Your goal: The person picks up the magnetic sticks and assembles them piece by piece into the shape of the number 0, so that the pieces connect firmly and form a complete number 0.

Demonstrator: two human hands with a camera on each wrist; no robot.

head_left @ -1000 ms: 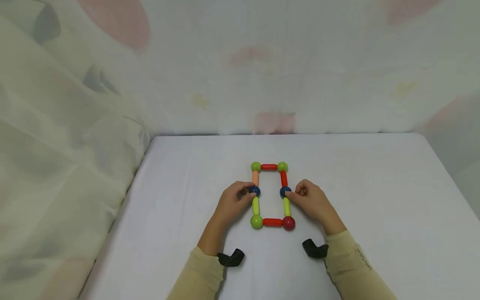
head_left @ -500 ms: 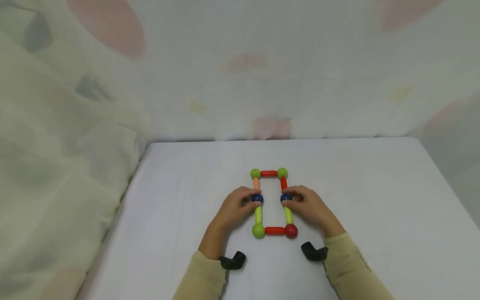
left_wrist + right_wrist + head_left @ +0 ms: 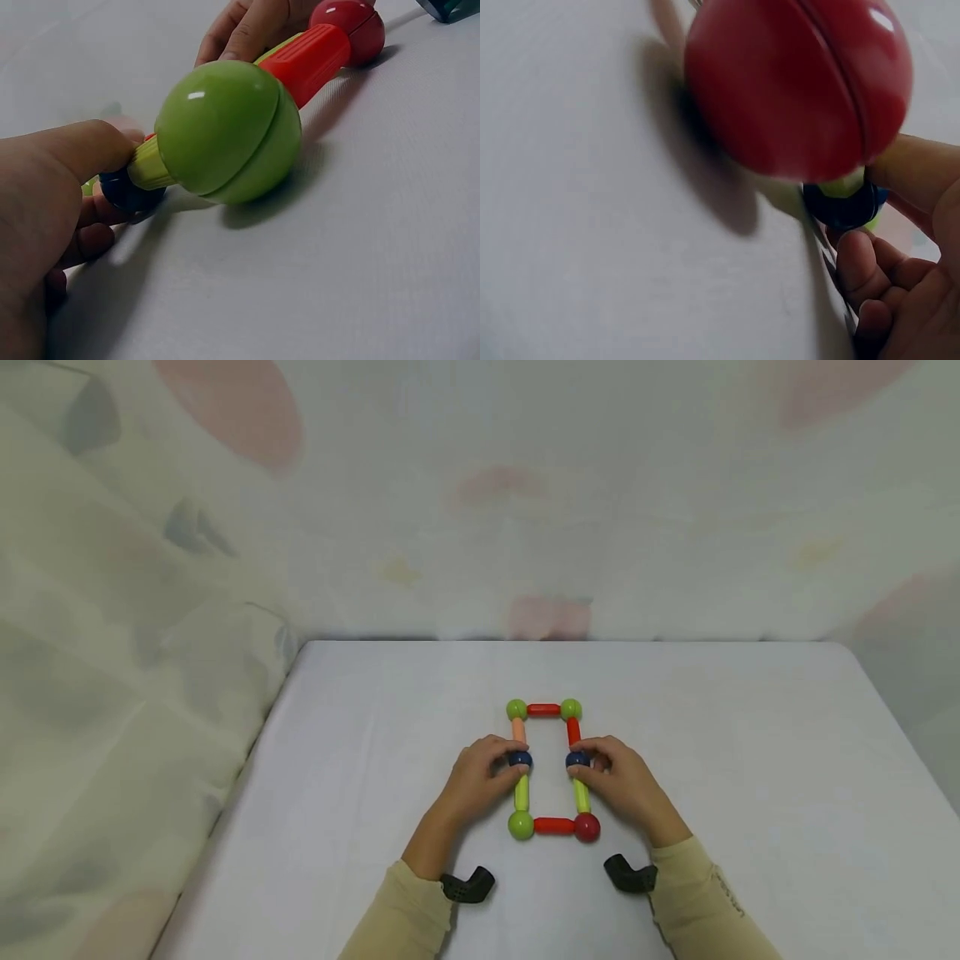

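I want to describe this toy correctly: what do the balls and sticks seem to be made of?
Green ball: looks like hard plastic, glossy; it shows a bright highlight and a moulded seam. Red ball: same glossy look, also with a seam. Red stick: probably plastic too, duller, with fine ribs along it. What is inside them cannot be seen.

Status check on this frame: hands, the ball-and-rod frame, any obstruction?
Left hand pinches left blue ball; right hand pinches right blue ball. Rod frame closed, flat on white table. Nothing in the way.
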